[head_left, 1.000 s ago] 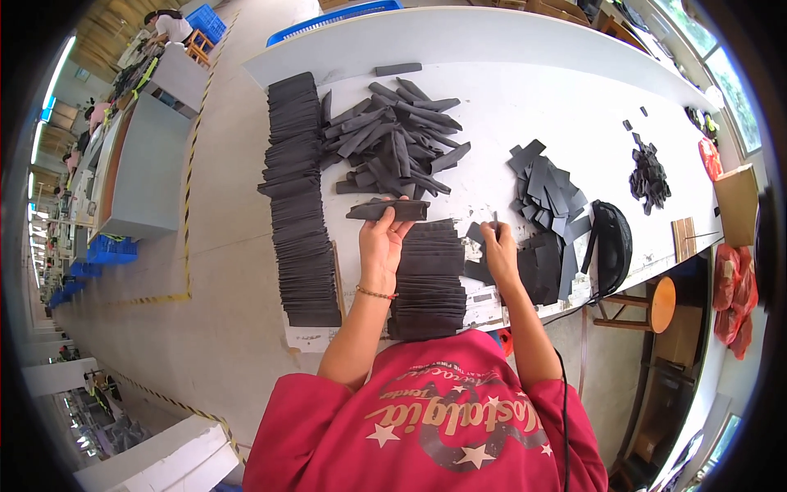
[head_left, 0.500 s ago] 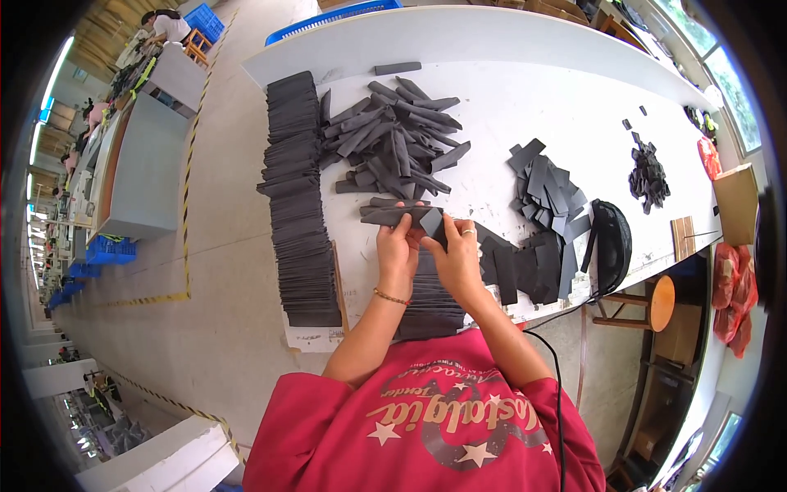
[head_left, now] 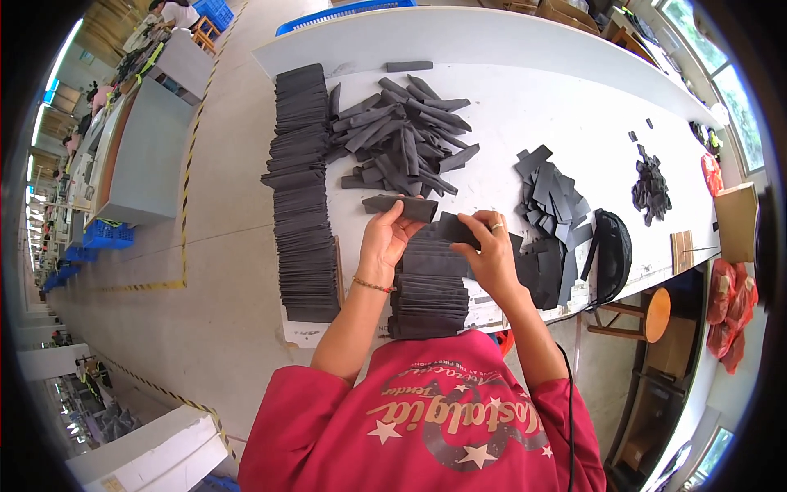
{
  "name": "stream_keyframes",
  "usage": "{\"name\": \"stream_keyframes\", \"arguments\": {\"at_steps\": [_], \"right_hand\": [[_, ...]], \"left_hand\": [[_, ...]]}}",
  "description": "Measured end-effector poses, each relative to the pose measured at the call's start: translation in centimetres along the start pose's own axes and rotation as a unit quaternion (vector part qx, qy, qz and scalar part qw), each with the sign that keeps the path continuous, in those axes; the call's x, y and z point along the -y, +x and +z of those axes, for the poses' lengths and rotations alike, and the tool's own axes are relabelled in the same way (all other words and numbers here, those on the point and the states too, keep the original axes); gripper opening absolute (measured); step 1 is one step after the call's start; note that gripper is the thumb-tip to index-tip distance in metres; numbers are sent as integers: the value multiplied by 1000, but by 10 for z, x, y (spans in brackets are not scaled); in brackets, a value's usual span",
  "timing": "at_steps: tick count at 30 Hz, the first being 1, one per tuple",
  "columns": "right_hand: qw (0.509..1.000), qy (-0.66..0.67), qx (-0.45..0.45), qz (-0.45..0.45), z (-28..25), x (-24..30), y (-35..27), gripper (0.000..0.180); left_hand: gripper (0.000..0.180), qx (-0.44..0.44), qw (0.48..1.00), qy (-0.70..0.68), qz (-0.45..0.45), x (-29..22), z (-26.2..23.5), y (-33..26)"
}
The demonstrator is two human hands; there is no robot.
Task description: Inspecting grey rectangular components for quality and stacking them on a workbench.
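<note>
My left hand (head_left: 384, 239) is closed around a dark grey fabric sleeve (head_left: 414, 210), which lies across its fingers with one end toward the right. A short gap to the right, my right hand (head_left: 494, 256) pinches a flat black rectangular piece (head_left: 456, 229) between thumb and fingers. Below and between the forearms runs a row of folded dark fabric pieces (head_left: 429, 305). Just beyond my left hand lies a loose heap of similar fabric sleeves (head_left: 407, 141). Flat black rectangles (head_left: 543, 264) are spread to the right of my right hand.
A long stack of folded dark fabric (head_left: 300, 193) lines the table's left side. More flat pieces (head_left: 548, 190), a black mesh pouch (head_left: 612, 252) and a heap of small dark bits (head_left: 650, 187) lie rightward. A raised white board (head_left: 492, 31) edges the far side; an orange-topped stool (head_left: 657, 315) stands right.
My hands have moved apart. The right one has shifted rightward with the flat black piece, away from the sleeve, which stays in my left hand. The view has shifted slightly.
</note>
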State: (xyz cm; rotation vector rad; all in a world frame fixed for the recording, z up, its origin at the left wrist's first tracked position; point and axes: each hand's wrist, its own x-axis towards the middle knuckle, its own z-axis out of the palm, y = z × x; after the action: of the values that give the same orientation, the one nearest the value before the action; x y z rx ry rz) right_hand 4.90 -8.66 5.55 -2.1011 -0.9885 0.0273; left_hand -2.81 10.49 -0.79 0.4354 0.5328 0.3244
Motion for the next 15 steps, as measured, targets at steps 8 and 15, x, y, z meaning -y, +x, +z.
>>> {"name": "stream_keyframes", "arguments": {"at_steps": [8,15], "right_hand": [[999,26,-37,3,0,3,4,36],[996,-28,-67,-44,1,1,8,25]], "left_hand": [[16,17,999,5,-32,1,2,-2],[13,34,999,27,-32,5,8,-4]]}}
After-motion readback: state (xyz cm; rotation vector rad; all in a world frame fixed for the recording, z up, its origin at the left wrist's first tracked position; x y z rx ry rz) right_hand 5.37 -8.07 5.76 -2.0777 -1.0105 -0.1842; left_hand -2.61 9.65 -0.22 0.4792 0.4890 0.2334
